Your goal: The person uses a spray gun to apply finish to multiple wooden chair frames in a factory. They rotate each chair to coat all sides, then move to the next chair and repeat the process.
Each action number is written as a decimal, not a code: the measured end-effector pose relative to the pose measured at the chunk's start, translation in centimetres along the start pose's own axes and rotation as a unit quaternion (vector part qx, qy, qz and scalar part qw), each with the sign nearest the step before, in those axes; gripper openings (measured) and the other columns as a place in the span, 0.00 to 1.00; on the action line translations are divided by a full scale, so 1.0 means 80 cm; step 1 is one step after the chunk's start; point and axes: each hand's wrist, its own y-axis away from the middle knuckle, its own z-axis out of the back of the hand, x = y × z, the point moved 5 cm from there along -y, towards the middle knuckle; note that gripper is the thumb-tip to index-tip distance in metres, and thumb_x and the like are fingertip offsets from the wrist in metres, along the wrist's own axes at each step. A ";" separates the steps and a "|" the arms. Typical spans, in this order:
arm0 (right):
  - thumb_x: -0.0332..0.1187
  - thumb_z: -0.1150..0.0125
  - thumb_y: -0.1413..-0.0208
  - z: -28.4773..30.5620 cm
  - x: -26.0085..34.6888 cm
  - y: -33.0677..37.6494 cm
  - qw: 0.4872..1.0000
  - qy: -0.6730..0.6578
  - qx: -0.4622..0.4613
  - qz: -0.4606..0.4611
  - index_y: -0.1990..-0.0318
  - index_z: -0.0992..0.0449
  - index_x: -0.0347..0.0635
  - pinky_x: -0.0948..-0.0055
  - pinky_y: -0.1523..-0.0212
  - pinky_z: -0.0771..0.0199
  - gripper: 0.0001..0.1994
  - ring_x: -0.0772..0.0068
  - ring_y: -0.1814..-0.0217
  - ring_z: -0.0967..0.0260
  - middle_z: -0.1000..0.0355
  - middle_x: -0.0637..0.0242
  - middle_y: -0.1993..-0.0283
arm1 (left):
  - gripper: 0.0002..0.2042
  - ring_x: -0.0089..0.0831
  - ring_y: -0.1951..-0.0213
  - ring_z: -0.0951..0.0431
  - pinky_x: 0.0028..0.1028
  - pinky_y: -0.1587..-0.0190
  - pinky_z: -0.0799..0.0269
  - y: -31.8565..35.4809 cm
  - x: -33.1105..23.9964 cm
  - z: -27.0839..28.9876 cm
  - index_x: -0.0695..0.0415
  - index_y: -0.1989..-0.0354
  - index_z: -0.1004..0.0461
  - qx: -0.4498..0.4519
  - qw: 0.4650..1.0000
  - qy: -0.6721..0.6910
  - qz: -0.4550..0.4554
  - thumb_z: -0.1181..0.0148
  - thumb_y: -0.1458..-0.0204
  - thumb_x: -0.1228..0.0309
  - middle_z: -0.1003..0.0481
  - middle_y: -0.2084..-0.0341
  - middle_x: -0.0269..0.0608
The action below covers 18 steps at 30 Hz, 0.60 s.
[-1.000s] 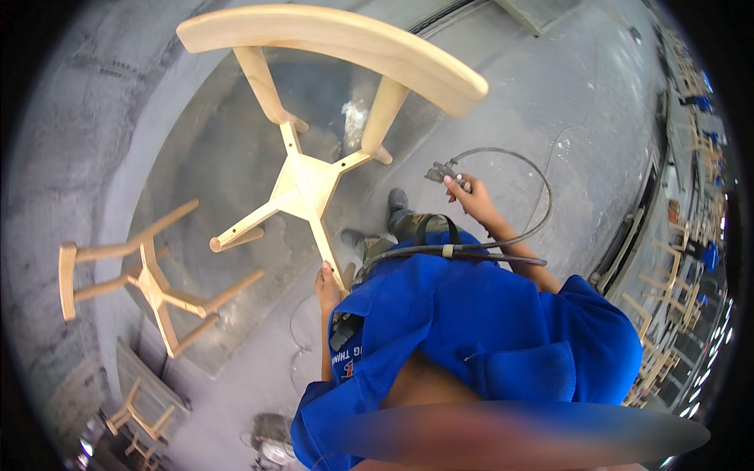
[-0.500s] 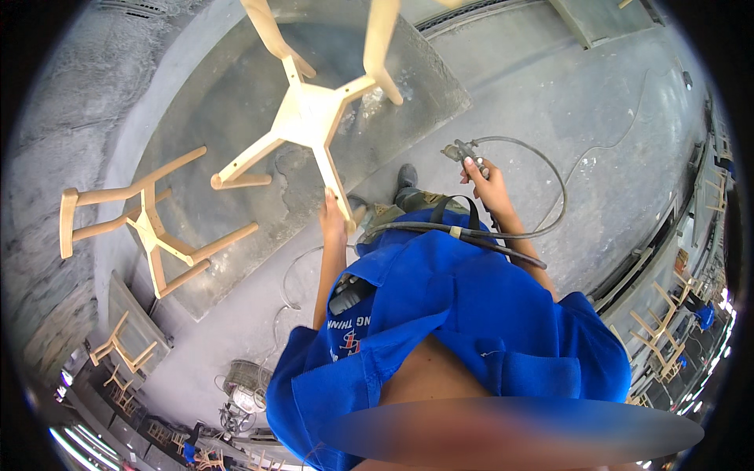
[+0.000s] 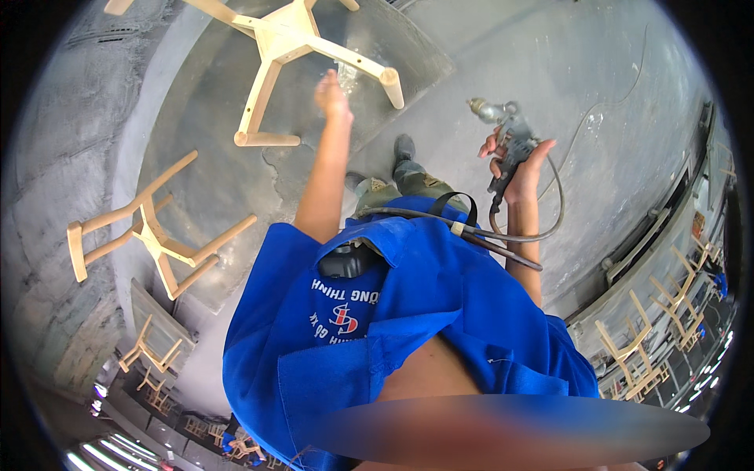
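A pale wooden chair frame [image 3: 287, 33] is in front of me at the top of the view, its splayed legs partly cut off by the upper edge. Just below its centre, between two legs, is my left hand [image 3: 332, 98]. That hand is slightly blurred, holds nothing, and its fingers look loosely apart. My right hand [image 3: 522, 177] is wrapped round the grip of a metal spray gun [image 3: 512, 133], with the thumb sticking out. The gun's nozzle points up and to the left. From its handle a dark hose [image 3: 559, 196] loops back past my right forearm.
A second wooden chair frame [image 3: 149, 229] is at the left, near the grey wall [image 3: 71, 141]. Further chair frames [image 3: 628, 345] stand far right, with others at lower left [image 3: 149, 345]. A thin line [image 3: 585, 118] trails over the grey floor [image 3: 620, 71]; my shoes [image 3: 404, 147] stand on it.
The near chair frame has turned and shifted up and left. My left hand has let go of its leg and moved up. My right hand has raised the spray gun and turned it.
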 end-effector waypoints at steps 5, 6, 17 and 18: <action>0.79 0.82 0.42 0.022 -0.019 -0.029 0.998 -0.047 -0.016 -0.037 0.57 0.28 0.38 0.82 0.83 0.45 0.49 0.71 0.72 0.26 0.30 0.66 0.73 | 0.15 0.43 0.52 0.23 0.39 0.43 0.31 -0.026 -0.088 0.153 0.64 0.54 0.23 -0.098 0.905 -0.208 -0.358 0.34 0.42 0.65 0.21 0.58 0.47; 0.77 0.80 0.41 0.032 -0.035 -0.041 0.998 -0.032 -0.032 -0.047 0.58 0.28 0.38 0.81 0.83 0.45 0.47 0.72 0.72 0.27 0.29 0.66 0.74 | 0.20 0.46 0.51 0.23 0.41 0.42 0.31 -0.036 -0.101 0.185 0.63 0.52 0.22 -0.129 0.864 -0.302 -0.381 0.34 0.44 0.59 0.21 0.57 0.48; 0.76 0.71 0.40 0.162 -0.193 -0.115 0.963 0.071 -0.205 -0.163 0.57 0.26 0.43 0.77 0.82 0.44 0.43 0.72 0.77 0.27 0.29 0.67 0.77 | 0.53 0.50 0.40 0.26 0.43 0.38 0.34 -0.194 -0.101 0.292 0.62 0.32 0.35 0.039 0.796 -0.594 -0.110 0.42 0.55 0.26 0.24 0.45 0.56; 0.76 0.71 0.40 0.163 -0.196 -0.116 0.959 0.090 -0.210 -0.166 0.57 0.26 0.42 0.77 0.82 0.44 0.43 0.72 0.77 0.27 0.29 0.67 0.77 | 0.53 0.49 0.41 0.25 0.42 0.38 0.34 -0.200 -0.099 0.288 0.62 0.32 0.36 0.051 0.806 -0.583 -0.094 0.42 0.55 0.26 0.24 0.45 0.58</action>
